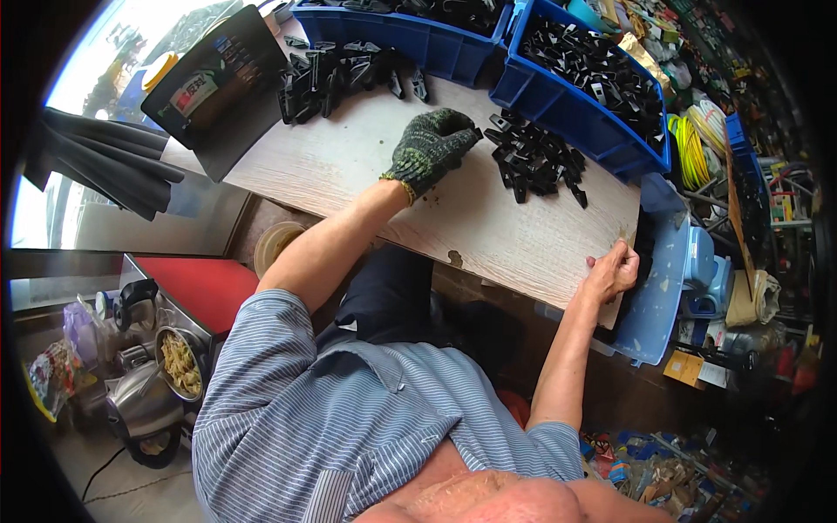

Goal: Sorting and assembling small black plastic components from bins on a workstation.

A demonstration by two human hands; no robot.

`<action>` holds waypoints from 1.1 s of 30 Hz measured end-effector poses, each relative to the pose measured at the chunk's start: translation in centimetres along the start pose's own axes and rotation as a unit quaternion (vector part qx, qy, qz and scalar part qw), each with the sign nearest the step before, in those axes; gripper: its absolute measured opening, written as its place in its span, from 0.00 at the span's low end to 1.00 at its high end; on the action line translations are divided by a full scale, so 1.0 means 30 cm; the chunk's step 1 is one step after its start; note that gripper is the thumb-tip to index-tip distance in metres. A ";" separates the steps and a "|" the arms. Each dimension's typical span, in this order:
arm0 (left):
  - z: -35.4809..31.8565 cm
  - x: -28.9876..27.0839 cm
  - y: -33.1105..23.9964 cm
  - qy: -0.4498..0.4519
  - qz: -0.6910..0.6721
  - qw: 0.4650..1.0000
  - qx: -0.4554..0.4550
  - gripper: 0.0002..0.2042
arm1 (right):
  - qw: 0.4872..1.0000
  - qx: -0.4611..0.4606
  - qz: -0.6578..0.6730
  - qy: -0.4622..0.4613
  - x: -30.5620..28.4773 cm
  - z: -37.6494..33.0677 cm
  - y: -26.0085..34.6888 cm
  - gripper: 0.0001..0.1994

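Observation:
My left hand (433,150), in a dark green and black knit glove, is over the white wood-grain table (323,170). Its fingers are pinched together, and a small dark bit shows at the fingertips, too little to name. Just right of it lies a loose pile of small black plastic clips (536,159). My bare right hand (615,272) rests at the table's right edge with its fingers curled closed; what is inside them, if anything, is hidden.
Beyond the pile stand a blue bin (575,109) full of black pieces and another blue bin (392,39). More black clips (327,78) lie at the far left, beside a dark panel (214,91). A pale blue tub (658,292) sits against the table's right end.

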State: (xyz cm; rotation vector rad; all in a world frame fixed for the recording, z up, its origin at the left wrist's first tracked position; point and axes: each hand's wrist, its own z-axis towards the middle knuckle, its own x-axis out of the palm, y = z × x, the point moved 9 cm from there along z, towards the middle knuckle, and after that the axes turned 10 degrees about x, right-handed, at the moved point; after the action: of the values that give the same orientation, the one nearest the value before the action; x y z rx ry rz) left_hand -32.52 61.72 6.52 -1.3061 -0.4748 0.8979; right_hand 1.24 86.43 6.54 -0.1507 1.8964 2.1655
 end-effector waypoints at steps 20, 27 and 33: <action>-0.189 0.287 -0.051 0.030 -0.305 0.950 -0.055 0.04 | 0.899 0.022 0.099 0.427 0.370 -0.470 0.177 0.14; -0.216 0.283 -0.097 0.107 -0.242 0.964 -0.037 0.09 | 0.901 -0.006 0.114 0.418 0.366 -0.483 0.119 0.15; -0.178 0.301 -0.016 0.086 -0.066 0.994 -0.022 0.10 | 0.919 -0.004 0.116 0.377 0.348 -0.487 0.144 0.12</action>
State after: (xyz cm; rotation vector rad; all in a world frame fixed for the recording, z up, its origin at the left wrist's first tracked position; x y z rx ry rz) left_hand -23.02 65.53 4.12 -1.3626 -0.4425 0.6622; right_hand -11.24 72.84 6.01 -0.9284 2.3815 2.4963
